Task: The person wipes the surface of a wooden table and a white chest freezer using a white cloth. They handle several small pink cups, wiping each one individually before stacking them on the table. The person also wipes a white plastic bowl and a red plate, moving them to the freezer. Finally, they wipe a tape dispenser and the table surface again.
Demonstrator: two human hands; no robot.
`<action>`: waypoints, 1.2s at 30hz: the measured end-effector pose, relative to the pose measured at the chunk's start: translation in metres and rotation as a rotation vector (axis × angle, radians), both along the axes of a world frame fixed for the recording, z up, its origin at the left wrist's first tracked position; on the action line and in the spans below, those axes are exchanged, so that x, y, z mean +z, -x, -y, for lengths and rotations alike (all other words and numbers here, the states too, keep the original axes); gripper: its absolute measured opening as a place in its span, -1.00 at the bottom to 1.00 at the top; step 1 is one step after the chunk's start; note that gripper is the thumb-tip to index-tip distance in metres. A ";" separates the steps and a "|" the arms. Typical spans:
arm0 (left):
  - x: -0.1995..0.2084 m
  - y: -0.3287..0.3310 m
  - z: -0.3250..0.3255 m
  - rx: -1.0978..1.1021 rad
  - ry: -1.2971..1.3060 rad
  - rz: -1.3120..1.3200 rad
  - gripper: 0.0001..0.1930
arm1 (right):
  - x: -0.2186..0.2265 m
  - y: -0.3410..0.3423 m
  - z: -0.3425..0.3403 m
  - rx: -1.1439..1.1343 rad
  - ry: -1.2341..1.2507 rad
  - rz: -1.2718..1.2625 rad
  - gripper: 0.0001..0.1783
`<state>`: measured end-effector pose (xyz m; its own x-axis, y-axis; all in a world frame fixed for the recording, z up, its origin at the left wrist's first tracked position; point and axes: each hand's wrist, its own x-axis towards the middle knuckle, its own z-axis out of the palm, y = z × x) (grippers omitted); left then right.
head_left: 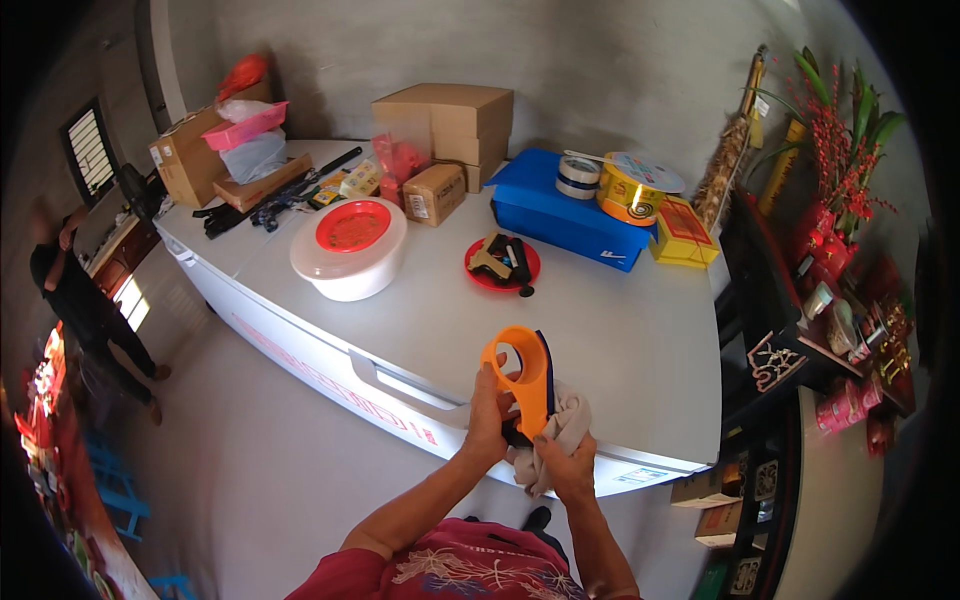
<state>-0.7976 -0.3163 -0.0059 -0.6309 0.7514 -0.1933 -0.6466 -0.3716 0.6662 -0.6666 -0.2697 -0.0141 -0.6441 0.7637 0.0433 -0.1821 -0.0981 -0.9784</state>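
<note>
In front of me, over the near edge of the white chest freezer [620, 330], my left hand [488, 415] is closed around an orange plastic holder [537, 385]. It has a wide open ring at its top and a dark strip along its right side; its exact kind is unclear. My right hand [568, 465] grips a pale beige cloth [570, 425] against the lower right of the holder. Farther back on the freezer sits a small red plate [535, 270] carrying black and tan small items.
A white lidded tub [350, 278] with a red plate on top stands left of centre. Behind are cardboard boxes [450, 110], a blue box [560, 215] with tape rolls and a yellow tin, and a yellow box [683, 235]. A person [85, 290] stands at the far left; a dark altar cabinet [760, 290] is right.
</note>
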 end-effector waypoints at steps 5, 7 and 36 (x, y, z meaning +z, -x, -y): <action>0.003 -0.015 -0.017 0.175 0.018 -0.272 -0.52 | 0.010 -0.005 -0.017 -0.025 -0.062 0.009 -0.61; -0.001 -0.019 -0.025 0.238 -0.037 -0.385 -0.51 | 0.007 -0.003 -0.027 -0.027 -0.083 0.059 -0.58; 0.020 -0.022 -0.122 -0.175 -0.102 -0.165 -0.20 | 0.050 -0.027 -0.192 0.310 -0.267 0.018 -0.57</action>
